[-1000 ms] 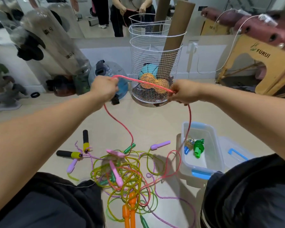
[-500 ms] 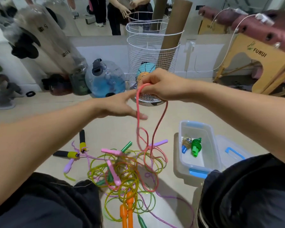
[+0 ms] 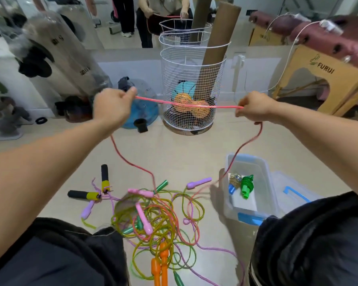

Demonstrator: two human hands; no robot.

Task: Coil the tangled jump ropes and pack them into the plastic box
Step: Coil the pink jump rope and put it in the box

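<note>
1. A pink rope (image 3: 186, 103) is held taut between the two raised hands, its stretched span running nearly level from left to right in front of a wire basket (image 3: 191, 87).
2. The left hand (image 3: 110, 108) is seen curled round one end of that span, with the rope pinched at the fingertips; the right hand (image 3: 253, 109) is curled round the other end in the same way.
3. From each fist a slack length is let fall: the left one drops to the tangled pile (image 3: 155, 219) on the floor, the right one past the near wall of the plastic box (image 3: 265, 182).
4. The pile lies below and between the hands, nearer the left (its pink handles are still buried among yellow and green loops).
5. The box stands open just right of the pile, under the right forearm, with a green coiled rope (image 3: 246, 185) already inside.
6. For a loop to be formed, one hand would probably be brought across to the other along the span.
</note>
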